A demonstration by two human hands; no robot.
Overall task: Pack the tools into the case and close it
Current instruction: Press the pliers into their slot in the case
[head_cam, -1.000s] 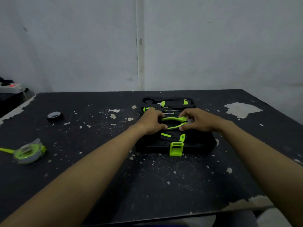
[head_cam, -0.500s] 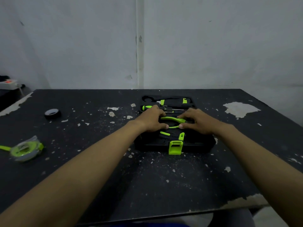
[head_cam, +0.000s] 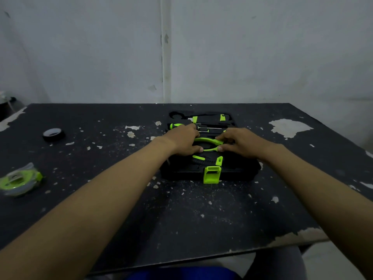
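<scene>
A black tool case [head_cam: 238,173] lies open on the table, its green latch [head_cam: 211,174] facing me. Green-handled pliers [head_cam: 209,140] lie across the case's near half. My left hand [head_cam: 184,141] grips their left end and my right hand [head_cam: 240,142] pinches the right end of the handles. A green-handled screwdriver [head_cam: 176,125] and thin metal shafts sit in the far half, partly hidden behind my left hand. A green tape measure [head_cam: 19,180] lies on the table at the far left, outside the case.
A roll of black tape [head_cam: 53,134] rests on the dark, chipped table [head_cam: 181,215] at the left rear. A white wall stands close behind the table. The table's front edge runs near my lap.
Both hands stay on the pliers over the case with only slight finger shifts. The camera has drifted a little, so the scene sits slightly lower and left.
</scene>
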